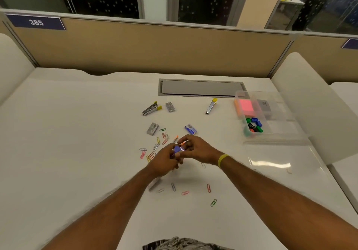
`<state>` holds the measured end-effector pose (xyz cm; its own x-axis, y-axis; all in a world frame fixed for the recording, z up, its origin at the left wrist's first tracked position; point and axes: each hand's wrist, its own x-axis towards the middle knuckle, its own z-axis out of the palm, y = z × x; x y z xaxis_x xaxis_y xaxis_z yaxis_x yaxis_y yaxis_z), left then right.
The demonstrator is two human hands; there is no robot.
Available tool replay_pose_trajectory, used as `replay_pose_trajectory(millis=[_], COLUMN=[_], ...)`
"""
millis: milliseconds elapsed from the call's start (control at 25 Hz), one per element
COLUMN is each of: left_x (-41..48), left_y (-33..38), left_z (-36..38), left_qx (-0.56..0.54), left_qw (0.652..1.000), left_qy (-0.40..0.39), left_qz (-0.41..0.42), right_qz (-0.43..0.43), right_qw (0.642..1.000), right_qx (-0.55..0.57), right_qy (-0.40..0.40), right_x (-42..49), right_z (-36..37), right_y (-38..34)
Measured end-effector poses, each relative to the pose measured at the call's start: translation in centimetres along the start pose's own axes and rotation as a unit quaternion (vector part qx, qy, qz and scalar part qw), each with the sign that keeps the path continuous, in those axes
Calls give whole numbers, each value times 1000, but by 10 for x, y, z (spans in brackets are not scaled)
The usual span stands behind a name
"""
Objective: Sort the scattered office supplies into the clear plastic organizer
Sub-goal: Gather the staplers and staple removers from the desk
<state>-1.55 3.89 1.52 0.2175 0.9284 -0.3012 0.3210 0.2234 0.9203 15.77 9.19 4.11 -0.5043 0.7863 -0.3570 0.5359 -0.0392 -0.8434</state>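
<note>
Two hands meet over the middle of the desk (77, 133). The left hand (164, 160) and right hand (197, 149) both have fingers curled tight onto one small blue packet (177, 150): left cradles it from below, right pinches it from above w/ fingertips. Something orange-tipped pokes out by the right fingers, too blurred to name. The packet looks lifted off the surface, prob. being closed or turned over. What matters for the drop is that the clear organizer (275, 133) sits well apart, toward the desk's right edge and further back than the hands, so the right hand is the nearer one and the carry goes right and away. Its long axis runs roughly front-to-back. Compartments on its left side already hold pink sticky notes (246, 106) at the back and coloured binder clips (253, 126) at the front, w/ a grey box (264, 104) beside the notes. The right side looks free (glare makes it hard to be sure). A clear lid (271, 162) lies flat in front of it, near the right edge. Left to sort are paper clips (155, 147) strewn around and under the hands, two grey staple boxes (152, 128), a blue box (190, 129), a stapler (152, 108) and a small yellow-ended metal tool (211, 106) further back. Task approx. a third done, I'd judge.
</note>
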Motion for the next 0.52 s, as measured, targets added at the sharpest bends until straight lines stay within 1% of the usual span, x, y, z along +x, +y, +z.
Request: replay_pose_trajectory(millis=[80,120,160,240,320,400,440,520], left_x=[-6,-9,-11,-14,-15,-16,-16,-17], left_y=[-9,-14,-18,-21,-19,-15,-13,-11], left_z=[-18,-29,-39,-59,-75,-84,-86,-88], left_qx=[18,9,-16,-104,-196,-267,-286,-293], left_qw=[998,996,993,981,959,936,928,924], left_qy=[59,89,112,141,163,176,180,185], left_qz=[-14,-26,-42,-82,-122,-148,-155,-160], right_qz=[6,0,-8,-25,-52,-73,-77,-83], right_qw=[998,993,986,963,923,875,861,846], right_qx=[-65,-112,-161,-262,-380,-477,-500,-522], right_qy=[21,34,46,53,28,-24,-47,-72], right_x=[11,17,23,36,50,63,68,76], right_z=[4,5,5,4,5,4,3,2], right_y=[-2,-3,-4,-8,-13,-15,-15,-14])
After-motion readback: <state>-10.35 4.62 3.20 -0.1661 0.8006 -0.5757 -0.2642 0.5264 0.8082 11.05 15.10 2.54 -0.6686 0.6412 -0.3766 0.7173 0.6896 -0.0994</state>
